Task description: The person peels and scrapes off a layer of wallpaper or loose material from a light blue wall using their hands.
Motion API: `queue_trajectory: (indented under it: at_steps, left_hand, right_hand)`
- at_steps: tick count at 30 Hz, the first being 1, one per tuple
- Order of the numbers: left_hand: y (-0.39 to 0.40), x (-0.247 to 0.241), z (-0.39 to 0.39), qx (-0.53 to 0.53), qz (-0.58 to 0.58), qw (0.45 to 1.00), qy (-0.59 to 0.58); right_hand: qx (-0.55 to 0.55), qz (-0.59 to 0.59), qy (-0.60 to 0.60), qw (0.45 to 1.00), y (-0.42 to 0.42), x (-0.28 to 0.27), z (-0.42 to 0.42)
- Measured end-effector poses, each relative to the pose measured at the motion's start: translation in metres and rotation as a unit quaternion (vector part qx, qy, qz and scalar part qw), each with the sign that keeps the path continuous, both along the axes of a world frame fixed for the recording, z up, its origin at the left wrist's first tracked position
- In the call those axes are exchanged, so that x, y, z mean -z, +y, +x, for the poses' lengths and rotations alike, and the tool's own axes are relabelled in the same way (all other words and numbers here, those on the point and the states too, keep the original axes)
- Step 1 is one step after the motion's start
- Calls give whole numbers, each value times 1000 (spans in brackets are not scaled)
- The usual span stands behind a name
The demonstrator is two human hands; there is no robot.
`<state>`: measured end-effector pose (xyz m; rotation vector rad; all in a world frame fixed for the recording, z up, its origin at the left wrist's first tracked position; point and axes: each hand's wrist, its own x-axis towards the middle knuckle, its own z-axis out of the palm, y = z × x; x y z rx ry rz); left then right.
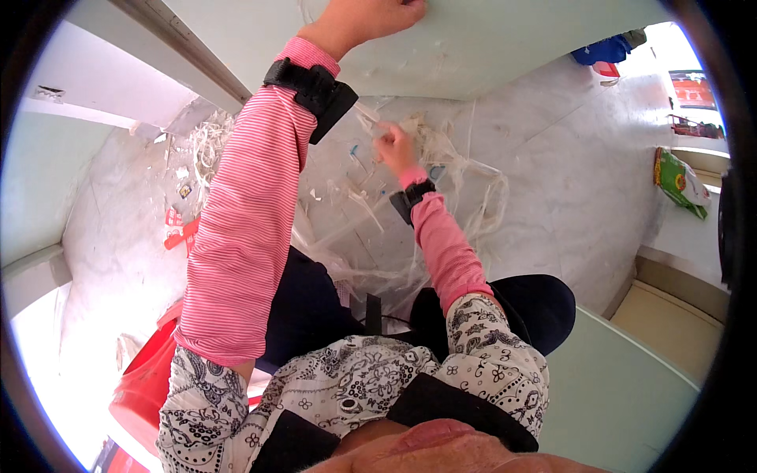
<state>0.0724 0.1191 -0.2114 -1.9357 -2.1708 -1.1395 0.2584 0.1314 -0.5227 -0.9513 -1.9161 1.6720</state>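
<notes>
My left hand is at the top edge, against a pale green panel. Its fingers are curled and partly cut off by the frame, so any grip is hidden. Lower down, my right hand is blurred, with thumb and fingers bent together on the end of a clear plastic strip. That strip runs up towards the panel's lower edge. Beneath the right hand, crumpled clear plastic film and loose scraps spread over the floor.
Shredded pale strips lie at the left near a metal-edged frame. Red printed wrapping is on the floor. A red bucket stands by my left side. To the right are a green bag and another green panel.
</notes>
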Motion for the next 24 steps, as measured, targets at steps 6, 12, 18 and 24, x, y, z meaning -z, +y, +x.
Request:
queue_trajectory:
  at_steps: [6, 12, 18, 24]
  left_hand:
    - [2, 3, -5, 16, -6, 1000, -4]
    - [-2, -1, 1, 9, -9, 1000, 8]
    - [-4, -3, 17, -41, 18, 998, 44]
    - [-3, -2, 20, -81, -3, 994, 68]
  right_hand:
    - [201, 200, 44, 958, 56, -50, -52]
    - [240, 255, -83, 933, 64, -105, -68]
    - [239, 309, -99, 915, 63, -113, -73]
    - [264, 301, -54, 915, 66, -109, -77]
